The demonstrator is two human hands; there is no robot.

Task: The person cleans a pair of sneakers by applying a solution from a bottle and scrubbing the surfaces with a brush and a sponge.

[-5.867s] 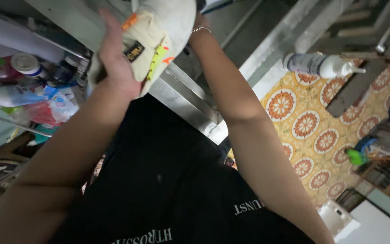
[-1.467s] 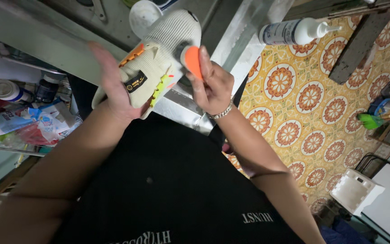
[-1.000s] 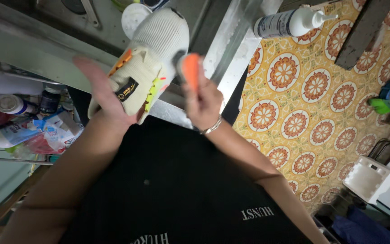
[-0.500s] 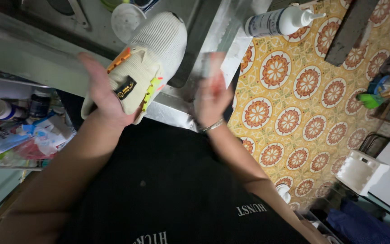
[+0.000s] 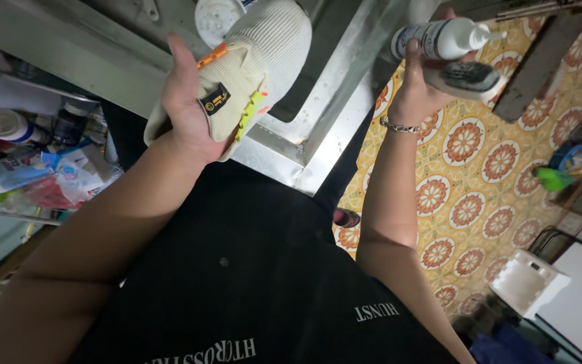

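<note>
- A floor of yellow tiles with orange flower medallions.
- A steel sink bench, its metal rim wet.
- A cluttered shelf of bottles and packets.
- A white plastic stool.

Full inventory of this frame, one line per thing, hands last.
shoe: 1, cream knit with orange and yellow tabs, in left hand over sink
sink: 1, steel, top centre
pump bottle: 1, white, above right hand
brush: 1, dark bristles, in right hand
floor: orange patterned, right
stool: 1, white, lower right
bottles and packets: several, mixed colours, left shelf
left hand: grip on shoe
right hand: grip on brush
</note>
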